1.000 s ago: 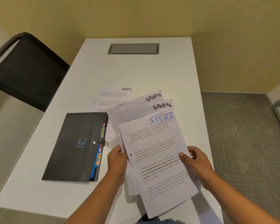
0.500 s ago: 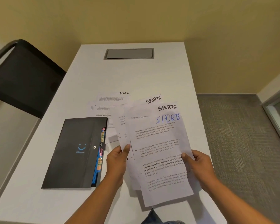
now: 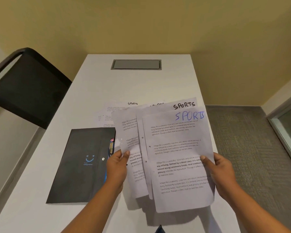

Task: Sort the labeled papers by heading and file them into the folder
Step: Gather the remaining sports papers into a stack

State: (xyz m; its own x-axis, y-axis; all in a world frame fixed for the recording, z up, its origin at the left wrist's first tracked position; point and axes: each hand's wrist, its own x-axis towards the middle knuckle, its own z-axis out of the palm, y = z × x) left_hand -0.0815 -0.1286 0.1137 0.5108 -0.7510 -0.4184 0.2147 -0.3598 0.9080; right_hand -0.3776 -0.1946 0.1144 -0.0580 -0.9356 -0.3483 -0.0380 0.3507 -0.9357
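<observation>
I hold a fanned set of three printed sheets (image 3: 175, 148) above the white table (image 3: 141, 84), each headed SPORTS; the front one has blue lettering. My left hand (image 3: 116, 167) pinches the left edge of the fan. My right hand (image 3: 220, 172) grips the right edge, thumb on the front sheet. A black folder (image 3: 81, 163) with a blue smile mark and a snap button lies shut on the table to the left, coloured tabs showing at its right edge. Another SPORTS sheet (image 3: 118, 110) lies flat behind the fan, partly hidden, over other papers.
A black chair (image 3: 25, 86) stands at the table's left side. A grey cable hatch (image 3: 136, 64) is set into the far end of the table. Carpet (image 3: 252, 148) and a pale door frame (image 3: 286, 132) lie to the right.
The fanned sheets have swung from tilted right toward upright, closing up so the rear headings are more covered. The view has shifted down, so the table appears lower in frame.
</observation>
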